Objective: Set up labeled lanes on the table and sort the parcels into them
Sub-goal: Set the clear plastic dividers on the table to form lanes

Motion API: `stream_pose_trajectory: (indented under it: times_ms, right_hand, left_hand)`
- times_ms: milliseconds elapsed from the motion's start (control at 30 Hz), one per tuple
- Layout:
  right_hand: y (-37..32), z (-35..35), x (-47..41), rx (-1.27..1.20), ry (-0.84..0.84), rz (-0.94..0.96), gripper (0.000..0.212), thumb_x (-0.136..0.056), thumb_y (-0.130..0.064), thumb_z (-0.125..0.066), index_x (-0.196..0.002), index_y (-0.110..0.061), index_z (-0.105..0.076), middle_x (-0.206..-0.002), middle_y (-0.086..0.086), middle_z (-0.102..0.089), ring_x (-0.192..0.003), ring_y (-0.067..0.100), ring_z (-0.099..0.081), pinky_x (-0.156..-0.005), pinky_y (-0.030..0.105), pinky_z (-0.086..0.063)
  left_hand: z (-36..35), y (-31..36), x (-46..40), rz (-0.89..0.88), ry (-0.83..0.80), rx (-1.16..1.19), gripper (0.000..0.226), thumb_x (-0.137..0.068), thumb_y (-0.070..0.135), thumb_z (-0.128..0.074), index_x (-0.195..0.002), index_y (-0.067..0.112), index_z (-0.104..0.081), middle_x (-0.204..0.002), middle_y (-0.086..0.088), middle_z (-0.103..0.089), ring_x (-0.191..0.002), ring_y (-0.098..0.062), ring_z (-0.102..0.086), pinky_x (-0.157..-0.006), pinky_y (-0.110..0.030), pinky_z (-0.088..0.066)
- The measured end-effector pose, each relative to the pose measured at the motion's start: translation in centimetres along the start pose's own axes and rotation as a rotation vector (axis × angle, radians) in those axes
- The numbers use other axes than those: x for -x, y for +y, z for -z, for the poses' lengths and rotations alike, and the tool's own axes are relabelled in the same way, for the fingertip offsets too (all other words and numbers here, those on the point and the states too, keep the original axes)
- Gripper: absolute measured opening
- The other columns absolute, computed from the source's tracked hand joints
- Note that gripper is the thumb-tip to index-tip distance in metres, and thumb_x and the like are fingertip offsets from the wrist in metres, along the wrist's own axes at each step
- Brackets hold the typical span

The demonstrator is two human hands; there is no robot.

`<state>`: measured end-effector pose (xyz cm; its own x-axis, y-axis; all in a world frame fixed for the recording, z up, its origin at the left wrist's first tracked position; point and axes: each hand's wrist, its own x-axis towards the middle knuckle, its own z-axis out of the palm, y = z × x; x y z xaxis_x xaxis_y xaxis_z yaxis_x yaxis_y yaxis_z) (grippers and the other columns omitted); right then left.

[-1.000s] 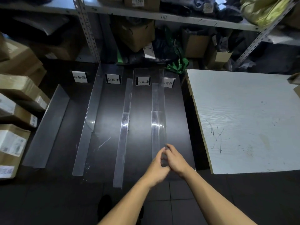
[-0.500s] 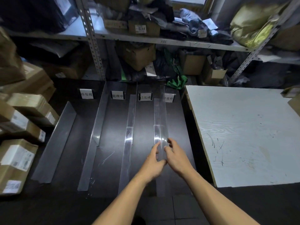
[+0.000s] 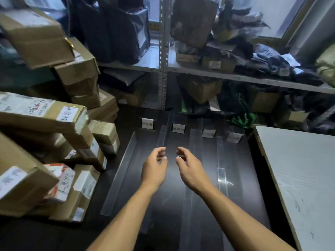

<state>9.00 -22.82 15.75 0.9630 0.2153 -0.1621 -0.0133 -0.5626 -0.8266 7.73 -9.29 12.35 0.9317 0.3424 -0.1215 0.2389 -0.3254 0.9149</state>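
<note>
Dim storeroom shelving fills the background. Cardboard parcels [image 3: 45,124] pile at left beside the dark table [image 3: 174,205], where clear dividers [image 3: 118,173] and white labels [image 3: 147,123] mark lanes. At centre, my left hand [image 3: 154,169] and right hand [image 3: 190,169] hover, fingers loosely curled, holding nothing.

My feed is dim and bluish. Daylight enters through the window [image 3: 268,17] behind the shelf [image 3: 235,77]; below it everything sinks into shadow. Motion blur smears the boxes [image 3: 45,113] left of it. Edges bow outward.
</note>
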Motion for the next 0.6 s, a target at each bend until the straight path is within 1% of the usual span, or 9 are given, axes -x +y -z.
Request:
stream_pose_trajectory:
  times_ms: [100,133,167,233,333,400,467,533,600]
  right_hand:
    - [-2.3,-4.4,-1.9,0.019,-0.087,0.003,0.047,-0.101,-0.033,-0.043,-0.146,-0.024,-0.040,-0.140,-0.007,-0.053,-0.113,0.003,-0.050,-0.093,0.019,-0.036]
    - [-2.9,-5.9,-2.4,0.024,-0.119,-0.015,0.047,-0.100,-0.033,-0.042,-0.146,-0.023,-0.040,-0.140,-0.005,-0.053,-0.115,0.006,-0.051,-0.093,0.020,-0.036]
    - [-3.3,-7.3,-3.1,0.028,-0.156,-0.039,0.048,-0.100,-0.032,-0.042,-0.147,-0.022,-0.040,-0.141,-0.003,-0.054,-0.118,0.009,-0.052,-0.093,0.021,-0.037]
    - [-3.9,-10.0,-4.3,0.043,-0.252,-0.097,0.050,-0.100,-0.030,-0.042,-0.148,-0.018,-0.038,-0.140,0.003,-0.055,-0.120,0.016,-0.055,-0.097,0.026,-0.041]
    - [-4.2,-13.7,-5.6,0.094,-0.404,-0.167,0.054,-0.100,-0.027,-0.040,-0.152,-0.012,-0.030,-0.128,0.011,-0.062,-0.112,0.022,-0.061,-0.100,0.038,-0.046]
    - [-4.3,-15.6,-6.1,0.138,-0.459,-0.197,0.056,-0.100,-0.026,-0.039,-0.153,-0.011,-0.027,-0.126,0.012,-0.064,-0.114,0.024,-0.061,-0.101,0.038,-0.045]
    - [-4.4,-17.2,-6.5,0.166,-0.493,-0.223,0.057,-0.100,-0.026,-0.039,-0.154,-0.011,-0.025,-0.128,0.013,-0.063,-0.117,0.026,-0.059,-0.102,0.037,-0.044]
    - [-4.4,-18.4,-6.9,0.175,-0.510,-0.251,0.059,-0.100,-0.027,-0.039,-0.155,-0.014,-0.022,-0.132,0.013,-0.061,-0.117,0.026,-0.059,-0.102,0.037,-0.044]
    - [-4.4,-19.2,-7.2,0.178,-0.517,-0.269,0.061,-0.099,-0.027,-0.039,-0.156,-0.015,-0.021,-0.136,0.013,-0.058,-0.119,0.025,-0.058,-0.103,0.036,-0.044]
  left_hand:
    - [4.9,-3.4,-2.3,0.010,0.272,-0.199,0.039,-0.095,0.016,-0.058,-0.132,0.027,-0.052,-0.141,0.005,-0.046,-0.120,-0.013,-0.050,-0.086,-0.027,-0.040]
    - [6.3,-4.8,-2.9,0.052,0.305,-0.239,0.046,-0.094,0.014,-0.059,-0.138,0.023,-0.049,-0.148,0.001,-0.039,-0.126,-0.018,-0.047,-0.089,-0.029,-0.039]
    - [7.6,-6.2,-3.3,0.111,0.288,-0.271,0.052,-0.094,0.013,-0.059,-0.144,0.019,-0.043,-0.154,-0.003,-0.033,-0.133,-0.022,-0.042,-0.095,-0.032,-0.040]
    - [9.4,-9.1,-3.9,0.252,0.152,-0.361,0.063,-0.096,0.017,-0.058,-0.152,0.016,-0.030,-0.160,-0.007,-0.024,-0.142,-0.027,-0.033,-0.109,-0.038,-0.035]
    - [10.9,-12.3,-4.1,0.403,-0.085,-0.413,0.065,-0.100,0.020,-0.051,-0.157,0.020,-0.018,-0.162,-0.006,-0.023,-0.146,-0.026,-0.029,-0.114,-0.040,-0.030]
    - [11.3,-13.5,-3.9,0.428,-0.209,-0.374,0.061,-0.101,0.017,-0.045,-0.157,0.024,-0.019,-0.159,-0.005,-0.032,-0.142,-0.025,-0.037,-0.110,-0.037,-0.034]
    - [11.6,-14.0,-3.8,0.412,-0.278,-0.371,0.058,-0.101,0.013,-0.040,-0.155,0.029,-0.024,-0.152,-0.007,-0.043,-0.133,-0.024,-0.048,-0.103,-0.033,-0.040]
    - [11.8,-14.2,-3.7,0.412,-0.271,-0.372,0.061,-0.099,0.010,-0.038,-0.154,0.034,-0.024,-0.147,-0.010,-0.047,-0.127,-0.026,-0.052,-0.094,-0.030,-0.042]
    - [12.0,-14.1,-3.8,0.432,-0.239,-0.355,0.063,-0.098,0.010,-0.037,-0.153,0.038,-0.026,-0.145,-0.011,-0.047,-0.125,-0.029,-0.053,-0.090,-0.029,-0.042]
